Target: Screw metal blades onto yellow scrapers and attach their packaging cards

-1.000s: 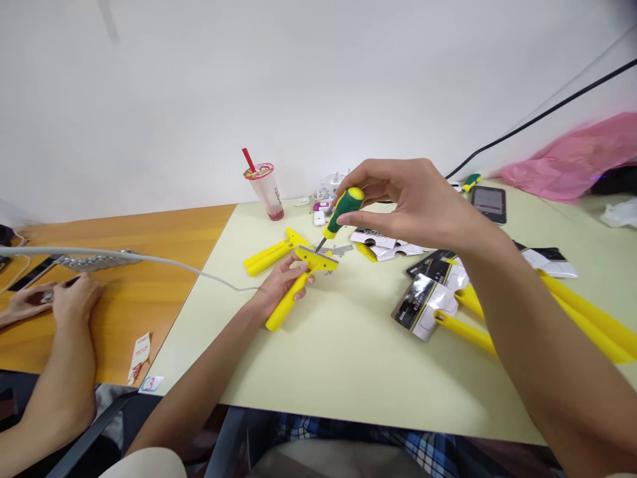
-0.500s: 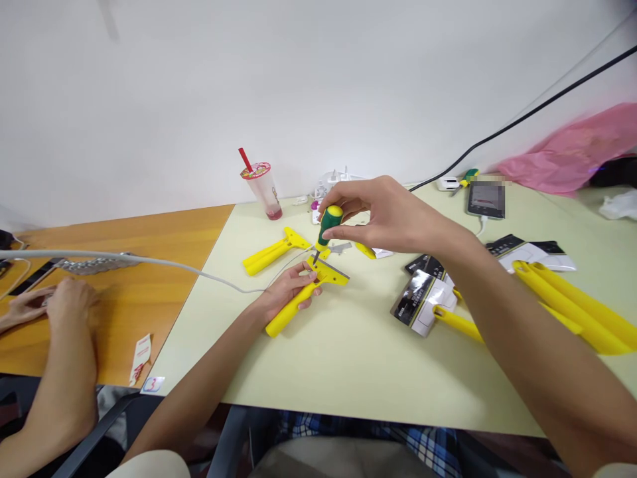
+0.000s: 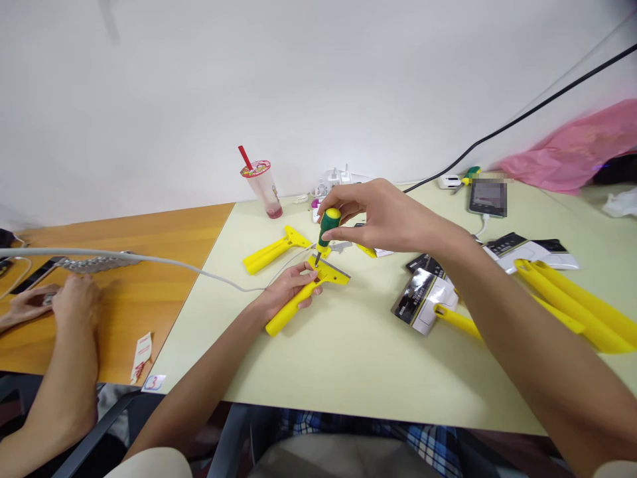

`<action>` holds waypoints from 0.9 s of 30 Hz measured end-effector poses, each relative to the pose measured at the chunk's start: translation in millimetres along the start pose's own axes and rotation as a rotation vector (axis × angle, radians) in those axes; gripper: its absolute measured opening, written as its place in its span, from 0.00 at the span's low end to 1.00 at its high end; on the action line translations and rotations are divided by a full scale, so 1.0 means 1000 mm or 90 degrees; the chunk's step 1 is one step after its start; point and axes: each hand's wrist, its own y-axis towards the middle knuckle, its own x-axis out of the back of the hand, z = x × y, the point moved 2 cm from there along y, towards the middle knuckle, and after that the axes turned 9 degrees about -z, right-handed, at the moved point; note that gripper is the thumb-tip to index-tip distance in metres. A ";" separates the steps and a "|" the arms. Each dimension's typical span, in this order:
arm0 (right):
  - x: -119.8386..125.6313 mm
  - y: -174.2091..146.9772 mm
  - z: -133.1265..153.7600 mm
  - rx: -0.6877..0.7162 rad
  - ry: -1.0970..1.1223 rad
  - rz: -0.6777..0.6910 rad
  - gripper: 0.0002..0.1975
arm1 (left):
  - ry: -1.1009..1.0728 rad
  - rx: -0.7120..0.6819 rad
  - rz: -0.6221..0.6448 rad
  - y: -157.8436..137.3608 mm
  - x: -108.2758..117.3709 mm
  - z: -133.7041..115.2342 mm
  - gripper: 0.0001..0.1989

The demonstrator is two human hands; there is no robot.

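My left hand [image 3: 290, 289] is closed around a yellow scraper [image 3: 291, 311], whose wide head with a blade edge points away from me. Pinched from above in my right hand [image 3: 375, 214] is a screwdriver [image 3: 329, 228] with a green and yellow handle. It stands nearly upright, its tip at a screw hole near the left end of the scraper head. Another yellow scraper [image 3: 271, 255] lies on the table just beyond my left hand. A flat grey blade piece [image 3: 341, 247] shows partly behind the screwdriver.
Black-and-white cards [image 3: 423, 302] and several yellow handles [image 3: 572, 302] lie to the right. A plastic cup [image 3: 266, 192] with a red straw stands at the back. A phone [image 3: 488, 196] is at back right. A grey cable [image 3: 149, 262] crosses from the left, near a co-worker's hands [image 3: 70, 299].
Both hands keep nearly the same place, the screwdriver tip staying at the scraper head. The view shifts only slightly.
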 end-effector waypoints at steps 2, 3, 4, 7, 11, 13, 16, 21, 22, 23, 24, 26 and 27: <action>0.000 0.000 -0.001 -0.002 -0.001 0.001 0.13 | 0.000 -0.002 -0.002 0.000 -0.001 -0.001 0.19; 0.000 0.000 -0.001 -0.001 -0.003 0.001 0.13 | 0.001 -0.002 -0.003 -0.001 -0.001 -0.001 0.19; 0.000 0.000 -0.001 0.002 -0.005 0.000 0.14 | 0.002 -0.002 -0.005 -0.001 -0.001 -0.001 0.20; 0.001 0.000 -0.002 0.012 -0.017 -0.008 0.13 | 0.008 0.002 -0.007 -0.001 -0.001 -0.001 0.20; 0.001 -0.001 -0.001 0.015 -0.022 -0.002 0.13 | 0.012 0.000 -0.006 0.000 0.000 0.000 0.20; 0.000 -0.001 0.000 0.015 -0.021 0.003 0.14 | 0.017 0.004 -0.006 0.000 0.000 0.000 0.20; 0.000 -0.001 0.000 0.019 -0.017 0.004 0.14 | 0.019 0.010 -0.006 0.000 0.000 -0.001 0.20; -0.002 -0.001 -0.001 0.029 -0.018 0.006 0.14 | 0.022 0.010 -0.002 -0.001 -0.001 -0.002 0.19; -0.002 -0.001 -0.002 0.033 -0.019 0.008 0.14 | 0.022 0.010 -0.004 -0.001 -0.002 -0.002 0.19; -0.002 -0.001 -0.002 0.036 -0.019 0.009 0.13 | 0.023 0.011 -0.007 -0.001 -0.002 -0.002 0.19; -0.002 -0.001 -0.003 0.039 -0.020 0.009 0.13 | 0.024 0.011 -0.009 -0.002 -0.002 -0.003 0.19; -0.003 -0.001 -0.004 0.045 -0.020 0.008 0.13 | 0.024 0.011 -0.011 -0.002 -0.003 -0.003 0.19; -0.003 -0.001 -0.005 0.050 -0.021 0.007 0.13 | 0.024 0.011 -0.011 -0.002 -0.003 -0.003 0.19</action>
